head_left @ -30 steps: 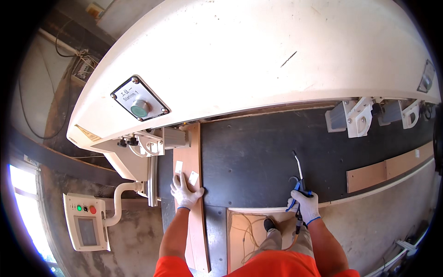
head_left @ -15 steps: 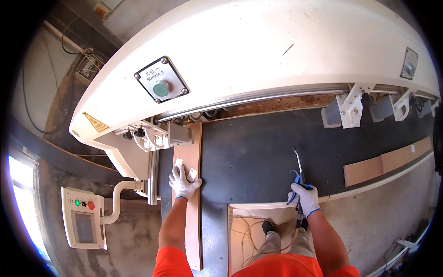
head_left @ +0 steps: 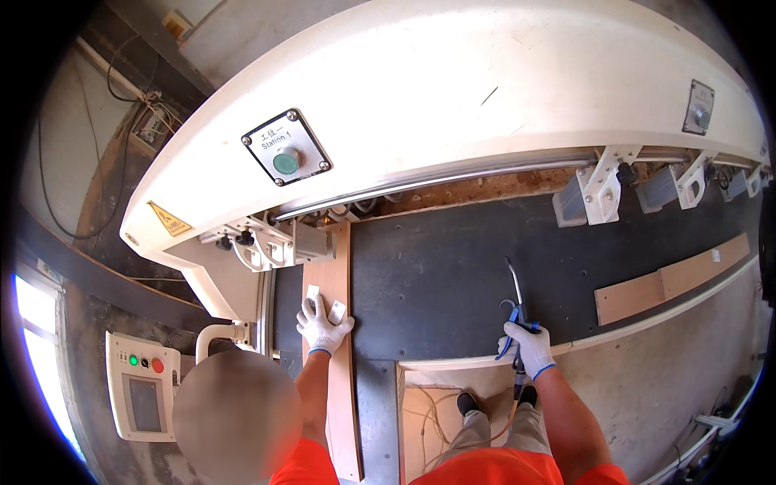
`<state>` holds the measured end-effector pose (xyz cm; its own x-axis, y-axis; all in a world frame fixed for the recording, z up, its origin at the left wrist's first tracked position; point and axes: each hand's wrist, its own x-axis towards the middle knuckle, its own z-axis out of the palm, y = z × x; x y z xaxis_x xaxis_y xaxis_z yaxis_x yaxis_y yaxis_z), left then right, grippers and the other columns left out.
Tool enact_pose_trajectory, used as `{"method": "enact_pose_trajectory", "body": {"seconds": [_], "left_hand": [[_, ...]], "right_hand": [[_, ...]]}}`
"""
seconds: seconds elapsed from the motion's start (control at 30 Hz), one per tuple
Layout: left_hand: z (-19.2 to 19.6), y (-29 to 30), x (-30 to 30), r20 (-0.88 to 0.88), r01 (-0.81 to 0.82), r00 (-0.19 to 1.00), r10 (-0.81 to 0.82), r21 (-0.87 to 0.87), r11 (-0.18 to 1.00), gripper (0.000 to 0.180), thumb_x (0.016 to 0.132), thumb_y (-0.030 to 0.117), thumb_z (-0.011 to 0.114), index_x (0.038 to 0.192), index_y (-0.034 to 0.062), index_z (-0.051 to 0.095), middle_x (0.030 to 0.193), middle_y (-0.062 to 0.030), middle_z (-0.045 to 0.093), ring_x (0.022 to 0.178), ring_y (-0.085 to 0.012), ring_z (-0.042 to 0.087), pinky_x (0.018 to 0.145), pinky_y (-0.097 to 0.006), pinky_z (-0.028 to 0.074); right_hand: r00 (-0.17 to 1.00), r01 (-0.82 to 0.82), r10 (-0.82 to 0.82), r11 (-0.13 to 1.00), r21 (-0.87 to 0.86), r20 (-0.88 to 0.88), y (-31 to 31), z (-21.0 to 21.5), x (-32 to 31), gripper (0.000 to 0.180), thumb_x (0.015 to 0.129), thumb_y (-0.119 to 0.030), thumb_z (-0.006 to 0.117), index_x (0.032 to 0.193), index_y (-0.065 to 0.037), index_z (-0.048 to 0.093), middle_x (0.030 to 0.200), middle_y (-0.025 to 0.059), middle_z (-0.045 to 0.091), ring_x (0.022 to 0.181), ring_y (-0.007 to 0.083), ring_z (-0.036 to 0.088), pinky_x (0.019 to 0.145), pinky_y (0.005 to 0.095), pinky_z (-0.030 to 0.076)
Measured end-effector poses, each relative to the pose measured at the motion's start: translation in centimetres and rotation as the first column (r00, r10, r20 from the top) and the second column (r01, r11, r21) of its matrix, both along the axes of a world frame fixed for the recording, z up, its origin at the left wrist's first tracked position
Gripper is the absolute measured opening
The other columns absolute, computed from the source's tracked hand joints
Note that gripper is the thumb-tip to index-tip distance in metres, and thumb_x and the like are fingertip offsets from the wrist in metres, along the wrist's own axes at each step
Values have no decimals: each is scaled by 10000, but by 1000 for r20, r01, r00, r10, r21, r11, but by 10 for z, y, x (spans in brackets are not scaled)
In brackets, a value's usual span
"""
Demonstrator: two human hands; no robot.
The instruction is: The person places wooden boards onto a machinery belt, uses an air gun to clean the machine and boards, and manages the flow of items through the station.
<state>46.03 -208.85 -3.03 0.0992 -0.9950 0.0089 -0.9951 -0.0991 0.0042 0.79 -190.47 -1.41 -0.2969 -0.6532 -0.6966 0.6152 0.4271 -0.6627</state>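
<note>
My left hand (head_left: 323,326), in a white knitted glove, rests with fingers spread on a long light-brown wooden board (head_left: 340,400). Two small white labels lie on this board by my fingertips. Its far end is beside a grey clamp block (head_left: 314,242). My right hand (head_left: 533,346), also gloved, is closed round the handle of a blue air blow gun (head_left: 508,347). The gun's thin metal nozzle (head_left: 515,279) points away from me over the black tabletop (head_left: 453,267). An orange hose (head_left: 509,420) runs down from below the gun.
A large white machine housing (head_left: 436,89) arches over the far side, with a green button (head_left: 285,162) and several clamps. Two brown board pieces (head_left: 630,298) lie at the right. A control panel (head_left: 145,392) stands at the left. A blurred round patch (head_left: 236,416) hides part of the lower left.
The view has shifted slightly. A blurred round patch has appeared at lower left, over part of my left forearm. Both hands keep their places on the board and the blow gun.
</note>
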Motion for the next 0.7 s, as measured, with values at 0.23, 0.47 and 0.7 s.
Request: {"method": "enact_pose_trajectory", "body": {"seconds": [0.23, 0.47, 0.7], "left_hand": [[3, 2, 2, 5, 13, 1000, -13, 17, 1000, 1207, 612, 662, 794, 1608, 95, 417, 1593, -204, 358, 1398, -461, 381, 1146, -595, 319], [9, 1, -5, 6, 2, 1000, -2, 50, 999, 1221, 622, 663, 794, 1626, 98, 388, 1614, -213, 336, 1402, -457, 379, 1157, -584, 308], [17, 31, 10, -234, -160, 957, 174, 77, 984, 1359, 676, 846, 776, 1686, 97, 261, 1746, -309, 97, 1601, -535, 94, 1280, -645, 84]], "right_hand": [[999, -24, 24, 1000, 11, 28, 3, -5, -1, 176, 916, -119, 824, 966, 9, 714, 785, 119, 731, 642, 201, 723, 567, 331, 598], [999, 1, 0, 1000, -15, 39, 5, -8, -1, 176, 908, -112, 831, 965, 0, 708, 767, 124, 724, 607, 209, 706, 552, 345, 590], [1000, -21, 20, 997, -79, -11, 4, 4, 7, 159, 934, -129, 802, 953, -30, 679, 769, 132, 708, 598, 209, 685, 550, 358, 576]]}}
